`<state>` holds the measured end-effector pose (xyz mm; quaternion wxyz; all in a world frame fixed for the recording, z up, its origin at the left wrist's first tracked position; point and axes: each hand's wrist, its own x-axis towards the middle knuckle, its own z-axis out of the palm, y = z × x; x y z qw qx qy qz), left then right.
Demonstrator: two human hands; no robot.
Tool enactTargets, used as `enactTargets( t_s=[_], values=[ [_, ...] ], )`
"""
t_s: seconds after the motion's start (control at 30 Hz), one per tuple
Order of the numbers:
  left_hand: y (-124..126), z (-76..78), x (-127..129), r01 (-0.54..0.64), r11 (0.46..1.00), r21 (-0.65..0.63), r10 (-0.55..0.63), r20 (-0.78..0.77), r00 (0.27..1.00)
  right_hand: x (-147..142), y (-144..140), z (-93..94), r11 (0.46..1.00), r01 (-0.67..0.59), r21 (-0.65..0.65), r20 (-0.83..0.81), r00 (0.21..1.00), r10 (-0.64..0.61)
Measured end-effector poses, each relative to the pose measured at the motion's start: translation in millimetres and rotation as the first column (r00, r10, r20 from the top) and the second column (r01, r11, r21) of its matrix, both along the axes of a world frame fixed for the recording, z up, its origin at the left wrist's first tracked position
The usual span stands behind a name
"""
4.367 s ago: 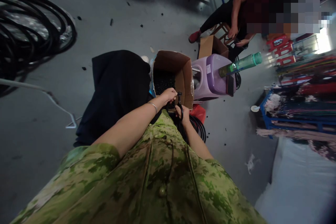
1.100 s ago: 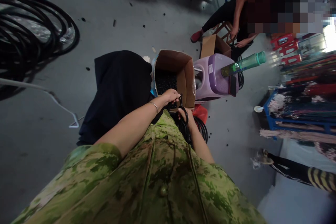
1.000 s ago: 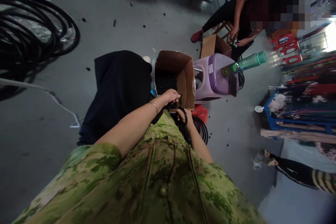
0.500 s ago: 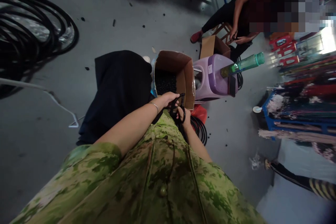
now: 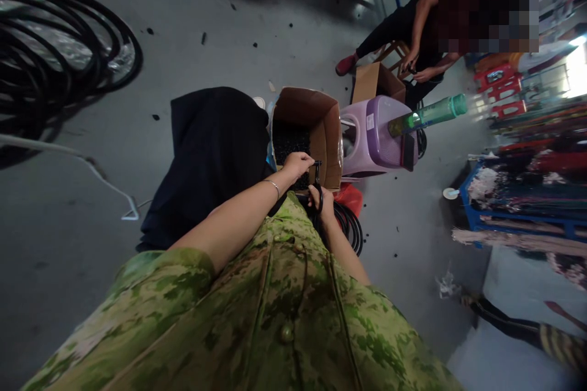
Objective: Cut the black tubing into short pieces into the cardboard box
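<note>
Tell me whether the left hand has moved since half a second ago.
Yes. The left hand has lifted slightly toward the cardboard box, away from the camouflage shirt.

A purple plastic stool [image 5: 373,143] carries a green bottle [image 5: 428,115] beside a small cardboard box [image 5: 373,81]. Black hose coils [image 5: 55,55] lie on the grey floor [image 5: 183,30]; a seated person [image 5: 413,30] works beyond.

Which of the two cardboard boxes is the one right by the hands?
The larger open cardboard box, holding small black pieces, just beyond the left hand and right hand. The smaller cardboard box stands farther off, behind the purple stool, beside a seated person.
</note>
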<state>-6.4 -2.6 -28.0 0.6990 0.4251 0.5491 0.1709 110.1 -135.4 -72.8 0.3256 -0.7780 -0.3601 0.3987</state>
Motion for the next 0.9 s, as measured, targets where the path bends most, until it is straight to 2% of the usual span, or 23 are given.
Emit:
enactTargets(
  t_s=[0.2, 0.37, 0.43, 0.63, 0.9],
  values=[
    [2, -5.6, 0, 0.09, 0.996, 0.024, -0.089, -0.037, 0.995, 7, 3, 8.8, 0.998, -0.022, -0.052, -0.116, 0.993, 0.016],
    [2, -3.2, -2, 0.155, 0.988, 0.013, -0.155, -0.01, 0.988, 8, 7, 10.3, 0.995, -0.01, -0.097, -0.184, 0.983, -0.008],
    [2, -2.0, -3, 0.165, 0.986, 0.012, -0.165, -0.014, 0.986, 5, 5, 7.9, 0.996, -0.004, -0.089, -0.15, 0.989, -0.009],
    [2, -0.9, -2, 0.14, 0.99, 0.008, -0.14, -0.009, 0.99, -3, 0, -1.9, 1.0, -0.017, 0.009, 0.1, 0.995, 0.016],
    [1, -0.1, -2, 0.097, 0.995, -0.017, -0.096, 0.046, 0.994, 1, 0, -10.6, 1.0, 0.005, 0.014, 0.105, 0.994, -0.006]
  ],
)
